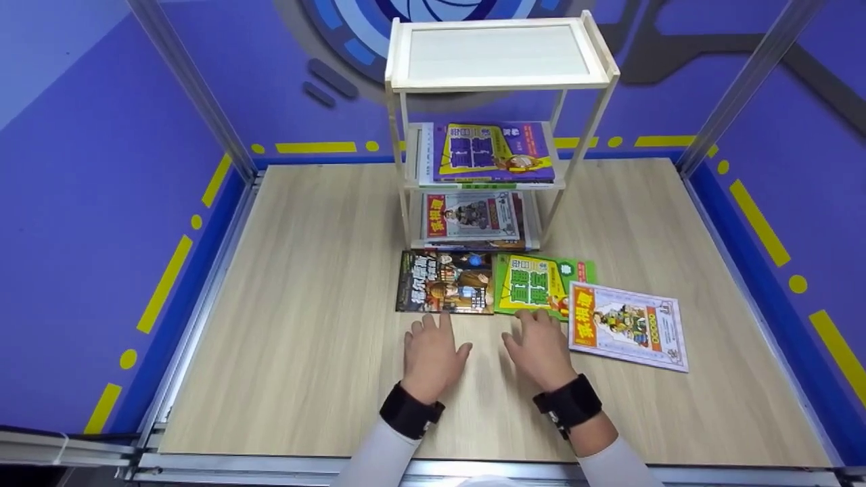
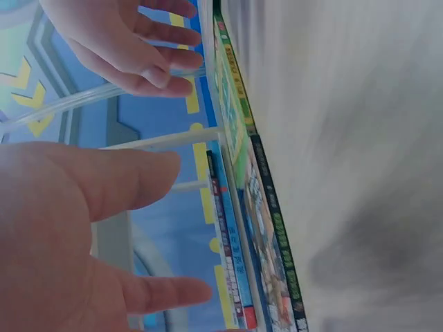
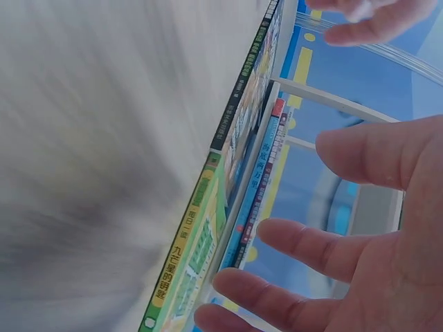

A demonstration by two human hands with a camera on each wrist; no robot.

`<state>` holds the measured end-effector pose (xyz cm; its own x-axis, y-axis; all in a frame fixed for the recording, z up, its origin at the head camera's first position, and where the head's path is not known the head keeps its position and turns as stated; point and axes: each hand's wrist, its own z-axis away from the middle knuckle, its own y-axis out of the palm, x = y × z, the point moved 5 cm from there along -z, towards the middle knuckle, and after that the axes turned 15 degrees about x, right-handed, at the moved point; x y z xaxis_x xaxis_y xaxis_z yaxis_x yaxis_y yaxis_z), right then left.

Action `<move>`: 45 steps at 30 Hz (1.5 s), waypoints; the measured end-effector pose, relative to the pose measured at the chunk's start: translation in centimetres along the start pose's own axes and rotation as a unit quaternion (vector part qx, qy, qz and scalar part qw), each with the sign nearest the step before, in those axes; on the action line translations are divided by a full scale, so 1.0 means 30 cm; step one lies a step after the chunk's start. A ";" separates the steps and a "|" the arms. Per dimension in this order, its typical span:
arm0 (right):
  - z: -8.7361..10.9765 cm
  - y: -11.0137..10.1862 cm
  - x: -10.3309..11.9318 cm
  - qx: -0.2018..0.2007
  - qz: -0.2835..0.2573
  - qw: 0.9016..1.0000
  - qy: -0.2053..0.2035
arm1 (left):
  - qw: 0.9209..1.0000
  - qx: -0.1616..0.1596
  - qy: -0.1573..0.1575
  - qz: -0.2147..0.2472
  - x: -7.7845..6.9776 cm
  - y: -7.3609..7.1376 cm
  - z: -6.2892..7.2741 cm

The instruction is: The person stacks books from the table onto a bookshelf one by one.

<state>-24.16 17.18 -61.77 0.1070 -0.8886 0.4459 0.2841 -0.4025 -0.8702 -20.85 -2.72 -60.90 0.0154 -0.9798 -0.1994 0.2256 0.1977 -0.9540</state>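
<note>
My left hand (image 1: 431, 352) is spread, its fingertips right at the lower edge of a dark illustrated book (image 1: 445, 283), with nothing in its grasp. Beside it, my right hand (image 1: 539, 345) has its fingers extended at the near edge of a green book (image 1: 534, 284), also holding nothing. A white book with a red and yellow title strip (image 1: 629, 326) lies askew to the right and overlaps the green one's corner. In the right wrist view, the spines of the green book (image 3: 181, 256) and the dark book (image 3: 239, 86) lie end to end.
Behind these books stands a pale wooden shelf rack (image 1: 500, 54). Its middle shelf carries a purple book (image 1: 497, 152) atop others; the lowest holds a stack topped by a white book (image 1: 470, 215). Metal-framed purple walls surround the wood-grain table (image 1: 304, 304).
</note>
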 end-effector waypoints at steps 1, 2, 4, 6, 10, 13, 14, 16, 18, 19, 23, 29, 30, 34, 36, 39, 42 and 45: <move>0.000 0.001 -0.002 -0.001 0.003 1.000 0.000 | 1.000 0.003 0.001 -0.003 -0.007 0.002 0.001; 0.000 0.001 -0.004 -0.001 0.005 1.000 0.001 | 1.000 0.006 0.003 -0.005 -0.013 0.005 0.002; 0.000 0.001 -0.009 -0.007 0.008 1.000 -0.001 | 1.000 0.011 0.008 -0.008 -0.027 0.011 0.002; -0.001 -0.001 -0.016 -0.009 0.008 1.000 0.002 | 1.000 0.013 0.013 -0.009 -0.040 0.018 0.000; -0.002 -0.012 -0.037 -0.003 -0.004 1.000 0.017 | 0.999 0.020 0.029 -0.001 -0.076 0.033 -0.008; 0.000 -0.034 -0.071 0.010 -0.020 0.999 0.033 | 0.998 0.033 0.046 0.010 -0.120 0.048 -0.018; 0.001 -0.047 -0.088 0.010 -0.022 0.999 0.035 | 0.998 0.039 0.053 0.013 -0.140 0.052 -0.022; 0.003 -0.079 -0.130 0.003 -0.028 0.999 0.036 | 0.996 0.055 0.069 0.019 -0.183 0.058 -0.032; 0.003 -0.121 -0.183 -0.019 -0.026 0.999 0.034 | 0.993 0.071 0.087 0.028 -0.231 0.058 -0.045; 0.005 -0.143 -0.211 -0.032 -0.023 0.999 0.035 | 0.992 0.080 0.096 0.031 -0.257 0.054 -0.051; 0.019 -0.227 -0.338 -0.060 -0.029 0.995 0.071 | 0.985 0.105 0.129 0.037 -0.369 0.032 -0.082; 0.063 -0.319 -0.544 -0.042 -0.057 0.984 0.161 | 0.976 0.135 0.160 0.057 -0.548 0.027 -0.133; 0.074 -0.330 -0.578 -0.037 -0.062 0.981 0.179 | 0.975 0.137 0.163 0.061 -0.577 0.034 -0.141; 0.115 -0.370 -0.697 -0.013 -0.085 0.967 0.239 | 0.974 0.146 0.144 0.092 -0.664 0.078 -0.162; 0.123 -0.381 -0.739 0.003 -0.097 0.960 0.263 | 0.976 0.145 0.123 0.109 -0.681 0.107 -0.176; 0.122 -0.385 -0.785 0.033 -0.099 0.951 0.290 | 0.977 0.145 0.089 0.125 -0.685 0.155 -0.199; 0.121 -0.378 -0.810 0.064 -0.089 0.946 0.305 | 0.980 0.143 0.064 0.123 -0.683 0.187 -0.220; 0.116 -0.365 -0.815 0.075 -0.074 0.946 0.305 | 0.979 0.145 0.054 0.136 -0.686 0.192 -0.235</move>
<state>-26.57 44.08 -62.42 -0.5018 -0.8046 0.3173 0.3903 -0.5381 -0.7471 -26.73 18.79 -63.87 0.0131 -0.8800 -0.4748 0.4947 0.4184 -0.7617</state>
